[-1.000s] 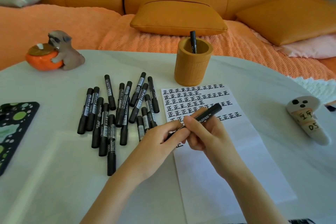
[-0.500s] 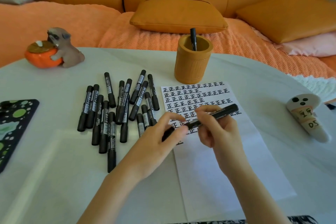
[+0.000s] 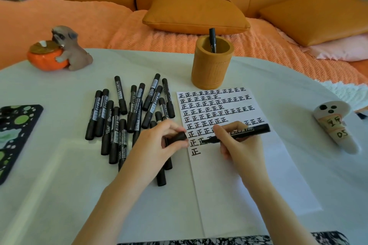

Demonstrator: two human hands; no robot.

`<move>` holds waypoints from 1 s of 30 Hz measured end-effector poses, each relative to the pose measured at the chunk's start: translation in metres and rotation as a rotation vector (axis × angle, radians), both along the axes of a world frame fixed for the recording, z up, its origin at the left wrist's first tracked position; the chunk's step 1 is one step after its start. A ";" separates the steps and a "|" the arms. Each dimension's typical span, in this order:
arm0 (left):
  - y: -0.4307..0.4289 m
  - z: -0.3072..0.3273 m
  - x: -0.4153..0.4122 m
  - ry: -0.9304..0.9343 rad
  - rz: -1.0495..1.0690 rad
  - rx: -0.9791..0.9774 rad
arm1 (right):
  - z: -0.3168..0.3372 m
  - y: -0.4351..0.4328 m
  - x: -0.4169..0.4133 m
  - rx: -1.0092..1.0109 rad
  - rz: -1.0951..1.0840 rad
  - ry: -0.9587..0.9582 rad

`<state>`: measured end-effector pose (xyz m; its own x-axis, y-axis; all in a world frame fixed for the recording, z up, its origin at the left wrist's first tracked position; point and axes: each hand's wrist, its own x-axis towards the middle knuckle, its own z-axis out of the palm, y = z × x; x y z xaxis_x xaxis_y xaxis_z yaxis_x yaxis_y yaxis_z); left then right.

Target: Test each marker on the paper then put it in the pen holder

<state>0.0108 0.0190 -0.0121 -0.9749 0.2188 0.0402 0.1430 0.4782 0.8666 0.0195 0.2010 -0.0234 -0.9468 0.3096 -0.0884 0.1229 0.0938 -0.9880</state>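
My right hand [image 3: 238,143] grips an uncapped black marker [image 3: 252,130], its tip pointing left over the written rows on the white paper [image 3: 249,181]. My left hand [image 3: 157,143] pinches the marker's black cap [image 3: 178,137] just left of the paper's edge. Several black capped markers [image 3: 119,117] lie in a loose pile on the table, left of the paper. The tan pen holder [image 3: 212,65] stands behind the paper with one marker [image 3: 212,39] upright inside it.
A pug figurine hugging an orange pot [image 3: 59,51] sits at the back left. A dark patterned phone case [image 3: 14,135] lies at the left edge, a white ghost-shaped object [image 3: 336,125] at the right. An orange sofa with cushions [image 3: 196,14] is behind the table.
The cap has come off the marker: my left hand drew it away to the left, and my right hand lowered the bare tip toward the paper.
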 end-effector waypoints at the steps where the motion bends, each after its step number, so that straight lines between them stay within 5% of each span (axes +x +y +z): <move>1: 0.000 -0.001 -0.001 0.005 -0.005 -0.007 | -0.001 0.000 0.000 0.014 -0.005 0.005; 11: 0.000 -0.013 -0.003 0.037 -0.068 -0.218 | -0.009 -0.005 0.002 0.120 -0.063 0.051; 30: 0.001 -0.016 -0.003 0.074 -0.068 -0.252 | -0.008 -0.009 0.003 0.180 -0.037 0.047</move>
<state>0.0074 0.0195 -0.0278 -0.9541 0.2960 0.0464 0.2405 0.6645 0.7075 0.0221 0.1917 -0.0317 -0.9360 0.3515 0.0155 0.0840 0.2661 -0.9603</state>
